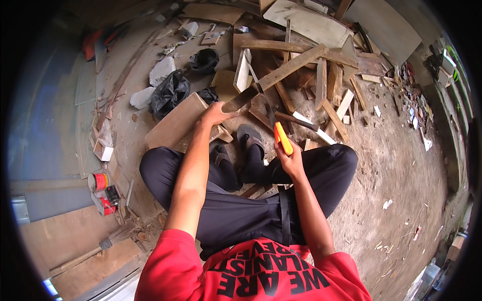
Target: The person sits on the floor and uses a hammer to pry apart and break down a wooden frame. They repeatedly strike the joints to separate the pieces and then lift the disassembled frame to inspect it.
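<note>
A long wooden plank (293, 66) slants up from near my left hand to the scrap pile in front of me; its near end looks darker. My left hand (216, 115) is closed on that near end. In my right hand (290, 159) is a handsaw, its orange handle (282, 138) gripped above my right knee. The saw's blade (269, 107) points away from me and crosses the plank a short way beyond my left hand. Whether its teeth are in a cut is too small to tell. My sandalled feet rest below the plank.
Loose boards and offcuts (334, 83) are heaped ahead and to the right. A wooden box-like piece (175, 120) lies beside my left forearm, near black plastic bags (170, 93) and pale blocks (162, 70). Red cans (100, 181) and a broom (118, 236) lie at the left.
</note>
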### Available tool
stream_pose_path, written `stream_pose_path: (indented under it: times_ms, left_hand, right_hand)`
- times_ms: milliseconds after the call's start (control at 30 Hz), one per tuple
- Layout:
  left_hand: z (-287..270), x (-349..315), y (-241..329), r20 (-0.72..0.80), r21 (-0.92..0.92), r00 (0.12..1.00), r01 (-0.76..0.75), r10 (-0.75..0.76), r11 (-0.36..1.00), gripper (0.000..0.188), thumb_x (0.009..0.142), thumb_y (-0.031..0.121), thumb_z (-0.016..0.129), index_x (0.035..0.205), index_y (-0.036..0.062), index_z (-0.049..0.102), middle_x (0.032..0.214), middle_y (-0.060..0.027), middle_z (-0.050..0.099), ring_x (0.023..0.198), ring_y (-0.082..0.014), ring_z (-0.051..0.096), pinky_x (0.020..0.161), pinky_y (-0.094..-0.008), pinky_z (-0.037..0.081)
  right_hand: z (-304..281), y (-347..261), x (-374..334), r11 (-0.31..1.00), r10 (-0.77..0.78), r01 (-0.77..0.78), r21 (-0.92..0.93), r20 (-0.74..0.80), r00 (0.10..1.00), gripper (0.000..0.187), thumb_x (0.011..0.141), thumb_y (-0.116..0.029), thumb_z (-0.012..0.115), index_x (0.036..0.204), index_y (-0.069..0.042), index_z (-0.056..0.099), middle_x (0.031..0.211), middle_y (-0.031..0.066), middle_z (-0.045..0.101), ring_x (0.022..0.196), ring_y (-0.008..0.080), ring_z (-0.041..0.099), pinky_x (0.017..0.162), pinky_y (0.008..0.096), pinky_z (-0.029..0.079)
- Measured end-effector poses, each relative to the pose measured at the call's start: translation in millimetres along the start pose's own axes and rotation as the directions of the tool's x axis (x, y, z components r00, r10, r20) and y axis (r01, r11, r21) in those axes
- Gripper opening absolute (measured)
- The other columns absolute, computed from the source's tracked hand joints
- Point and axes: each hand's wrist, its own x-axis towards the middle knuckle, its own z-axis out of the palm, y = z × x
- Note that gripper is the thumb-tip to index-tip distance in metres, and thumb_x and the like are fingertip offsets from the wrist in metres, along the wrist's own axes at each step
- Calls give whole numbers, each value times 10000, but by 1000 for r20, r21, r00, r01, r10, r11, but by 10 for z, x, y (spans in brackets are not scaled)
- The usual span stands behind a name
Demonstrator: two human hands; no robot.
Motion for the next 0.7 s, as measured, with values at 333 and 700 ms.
stream_pose_path:
  times_ms: [333, 700]
  left_hand:
    - [330, -24, 60, -330, 378, 942, 187, -57, 907, 650, 660, 427, 864, 1089, 37, 569, 1008, -245, 703, 970, -404, 682, 841, -492, 544]
    - [179, -125, 378, -243, 467, 967, 187, -78, 864, 573, 699, 416, 830, 1155, 106, 671, 1136, -167, 697, 1123, -312, 651, 920, -435, 540]
  right_hand:
    - [73, -175, -129, 985, -127, 119, -122, -66, 990, 278, 946, -214, 671, 838, 40, 646, 576, 18, 537, 539, 72, 492, 499, 278, 396]
    - [373, -359, -295, 965, -162, 167, -200, 43, 986, 335, 920, -221, 689, 699, 11, 591, 499, 68, 490, 446, 110, 462, 455, 314, 384]
